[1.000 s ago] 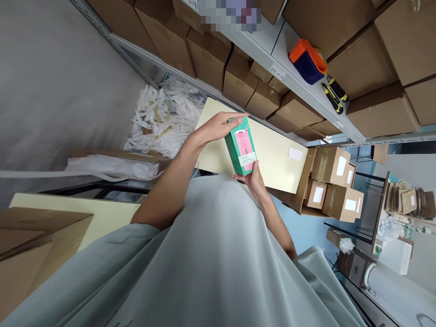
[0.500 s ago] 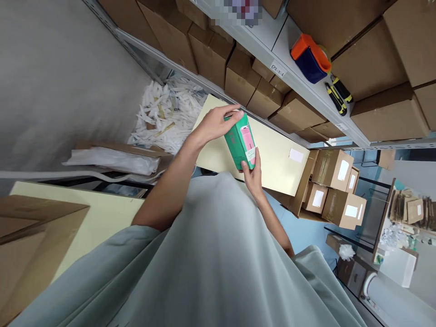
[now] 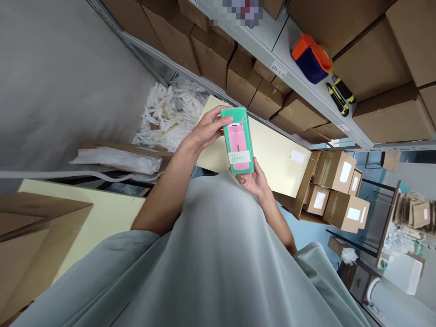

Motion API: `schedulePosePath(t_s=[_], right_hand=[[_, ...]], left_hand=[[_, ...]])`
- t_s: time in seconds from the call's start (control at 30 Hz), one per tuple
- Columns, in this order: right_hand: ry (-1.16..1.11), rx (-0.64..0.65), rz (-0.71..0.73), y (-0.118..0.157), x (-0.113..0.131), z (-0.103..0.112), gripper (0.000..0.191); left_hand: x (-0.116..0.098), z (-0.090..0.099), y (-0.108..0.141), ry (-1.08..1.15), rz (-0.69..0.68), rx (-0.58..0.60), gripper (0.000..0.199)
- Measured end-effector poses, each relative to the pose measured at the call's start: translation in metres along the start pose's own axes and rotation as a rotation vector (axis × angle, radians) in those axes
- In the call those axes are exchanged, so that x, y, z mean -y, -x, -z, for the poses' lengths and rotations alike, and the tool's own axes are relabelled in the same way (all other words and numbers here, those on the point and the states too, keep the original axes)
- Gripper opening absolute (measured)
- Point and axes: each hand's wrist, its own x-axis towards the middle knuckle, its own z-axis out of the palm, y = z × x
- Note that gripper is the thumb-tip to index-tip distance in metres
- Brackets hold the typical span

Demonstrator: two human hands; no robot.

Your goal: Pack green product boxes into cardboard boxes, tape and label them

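Observation:
A small green product box [image 3: 251, 150] with a picture of a pink item on its front is held up over the pale yellow tabletop [image 3: 272, 159]. My left hand [image 3: 209, 128] grips its upper left side, the thumb lying across the front face. Underneath, my right hand [image 3: 255, 181] supports the lower end, fingers curled behind and around the bottom edge. The printed front faces me, and a white label band crosses its lower part. What the box contains is hidden.
Behind the table, a shelf holds cardboard boxes [image 3: 243, 75], an orange and blue tape dispenser [image 3: 311, 59] and two yellow-black utility knives [image 3: 338, 99]. Shredded paper [image 3: 170, 116] lies at the left. Labelled cartons [image 3: 335, 170] are stacked at the right. A flat carton [image 3: 41, 222] rests at lower left.
The green box has been turned so its pink-pictured front now faces me squarely. My left hand has shifted from its top to its left side; my right hand has moved slightly lower beneath it.

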Motion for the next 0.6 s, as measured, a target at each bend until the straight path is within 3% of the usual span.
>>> schedulePosePath(t_s=[0.1,0.23,0.33,0.43,0.5,0.6], right_hand=[[0.165,0.002,-0.005,0.000,0.005,0.003,0.067],[0.315,-0.097,0.245,0.004,0.003,0.001,0.051],[0.476,-0.194,0.441,0.005,-0.006,-0.005,0.080],[0.585,-0.324,0.524,-0.003,-0.017,-0.006,0.114],[0.618,-0.406,0.519,-0.013,-0.023,-0.003,0.120],[0.625,-0.473,0.540,-0.029,-0.027,0.003,0.114]], left_hand=[[-0.002,-0.001,0.000,-0.014,0.016,-0.040,0.057],[-0.004,0.002,-0.003,-0.085,-0.001,-0.095,0.053],[-0.003,0.000,-0.007,-0.138,-0.050,-0.189,0.048],[-0.003,-0.006,-0.007,-0.189,-0.090,-0.255,0.044],[-0.006,-0.013,-0.003,-0.227,-0.097,-0.275,0.042],[-0.013,-0.022,0.007,-0.289,-0.111,-0.273,0.041]])
